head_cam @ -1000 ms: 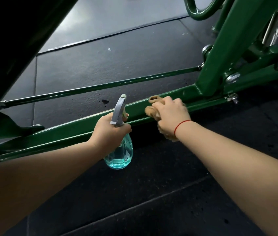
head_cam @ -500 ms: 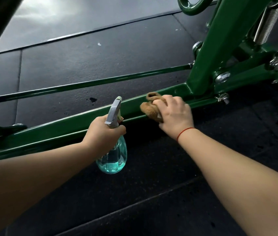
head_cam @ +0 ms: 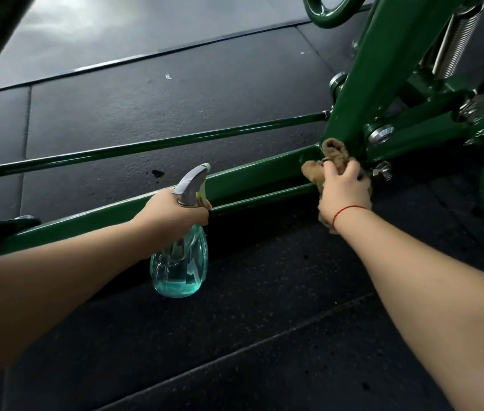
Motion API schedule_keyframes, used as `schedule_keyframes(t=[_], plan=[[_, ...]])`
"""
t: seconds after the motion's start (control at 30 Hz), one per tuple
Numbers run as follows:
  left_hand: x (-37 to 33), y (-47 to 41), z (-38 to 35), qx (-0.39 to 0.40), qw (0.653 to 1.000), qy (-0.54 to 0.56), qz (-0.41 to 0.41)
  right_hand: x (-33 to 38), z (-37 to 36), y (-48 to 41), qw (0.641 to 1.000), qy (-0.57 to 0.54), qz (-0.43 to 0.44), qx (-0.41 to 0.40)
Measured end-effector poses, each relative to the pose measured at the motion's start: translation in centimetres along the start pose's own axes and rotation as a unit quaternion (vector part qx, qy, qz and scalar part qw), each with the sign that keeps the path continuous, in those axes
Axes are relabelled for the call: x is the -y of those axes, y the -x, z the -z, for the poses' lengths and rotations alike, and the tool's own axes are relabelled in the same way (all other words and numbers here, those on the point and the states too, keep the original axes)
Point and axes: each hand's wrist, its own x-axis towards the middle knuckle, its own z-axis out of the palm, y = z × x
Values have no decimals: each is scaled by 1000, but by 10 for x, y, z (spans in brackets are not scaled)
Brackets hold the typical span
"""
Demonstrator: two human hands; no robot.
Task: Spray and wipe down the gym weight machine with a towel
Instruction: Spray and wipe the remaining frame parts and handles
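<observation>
Slanting across the black rubber floor, the green weight machine runs a low frame bar up to its upright post. The left hand grips a clear spray bottle by the neck, just in front of that bar. The right hand clutches a brown towel, pressing it against the joint of bar and post.

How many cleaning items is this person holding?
2: the spray bottle in the left hand, the brown towel in the right hand against the green frame.
</observation>
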Motion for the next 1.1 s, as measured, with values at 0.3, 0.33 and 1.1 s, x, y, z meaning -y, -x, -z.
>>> schedule_keyframes(t=[0.3,0.33,1.1], plan=[[-7,-6,-1,-18,999,-32,4,78,1,73,963,-21,269,1],[-8,-8,0,-23,999,-35,10,80,-3,74,959,-26,284,-1],[-3,10,-2,-29,992,-117,-30,20,-4,24,998,-61,-18,-8]])
